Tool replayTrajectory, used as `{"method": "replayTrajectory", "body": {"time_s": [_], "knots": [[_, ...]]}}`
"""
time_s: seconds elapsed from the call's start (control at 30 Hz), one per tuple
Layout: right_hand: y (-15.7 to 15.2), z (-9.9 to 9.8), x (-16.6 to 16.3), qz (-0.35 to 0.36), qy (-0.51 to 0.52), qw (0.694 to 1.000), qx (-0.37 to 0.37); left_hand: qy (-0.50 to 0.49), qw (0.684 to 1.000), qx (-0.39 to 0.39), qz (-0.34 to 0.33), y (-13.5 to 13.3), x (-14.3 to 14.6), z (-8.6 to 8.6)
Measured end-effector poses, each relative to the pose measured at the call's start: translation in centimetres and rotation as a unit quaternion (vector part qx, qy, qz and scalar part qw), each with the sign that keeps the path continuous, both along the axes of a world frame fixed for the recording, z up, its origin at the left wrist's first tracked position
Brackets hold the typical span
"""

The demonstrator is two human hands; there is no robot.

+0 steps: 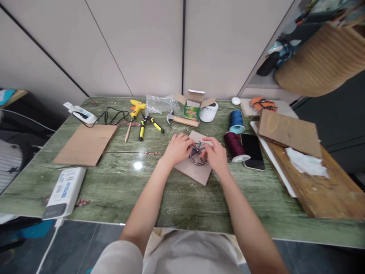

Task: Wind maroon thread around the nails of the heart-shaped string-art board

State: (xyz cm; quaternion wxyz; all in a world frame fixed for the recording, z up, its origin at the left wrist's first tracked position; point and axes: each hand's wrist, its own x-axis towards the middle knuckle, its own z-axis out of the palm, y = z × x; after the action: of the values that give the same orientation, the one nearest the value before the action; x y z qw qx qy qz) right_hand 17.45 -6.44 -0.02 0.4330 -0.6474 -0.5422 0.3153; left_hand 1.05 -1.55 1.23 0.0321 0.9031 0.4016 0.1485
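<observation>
From here I make out a small round frame of pins wound with dark thread (197, 153), lying on a square of thin wood (194, 171) mid-table (119, 194); the left hand (177, 149) and right hand (216, 155) cup it from either side, fingers curled and touching it, though I can't tell whether they're gripping; a dark red spool (234, 147) and a blue spool (236, 121) stand near the right hand, as if kept within reach; the green box (191, 111) has a label too small for me to read.
</observation>
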Motion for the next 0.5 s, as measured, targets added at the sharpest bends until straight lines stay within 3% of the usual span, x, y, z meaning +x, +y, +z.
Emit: {"method": "replayTrajectory", "body": {"time_s": [0.3,0.5], "knots": [[1.0,-0.8,2.8,-0.084,-0.014,0.996,0.005,-0.027,0.999,-0.017,0.026,-0.4,0.6,0.1],[1.2,-1.1,2.6,-0.084,-0.060,0.995,0.012,-0.056,0.998,-0.035,0.009,-1.3,2.2,-0.1]]}}
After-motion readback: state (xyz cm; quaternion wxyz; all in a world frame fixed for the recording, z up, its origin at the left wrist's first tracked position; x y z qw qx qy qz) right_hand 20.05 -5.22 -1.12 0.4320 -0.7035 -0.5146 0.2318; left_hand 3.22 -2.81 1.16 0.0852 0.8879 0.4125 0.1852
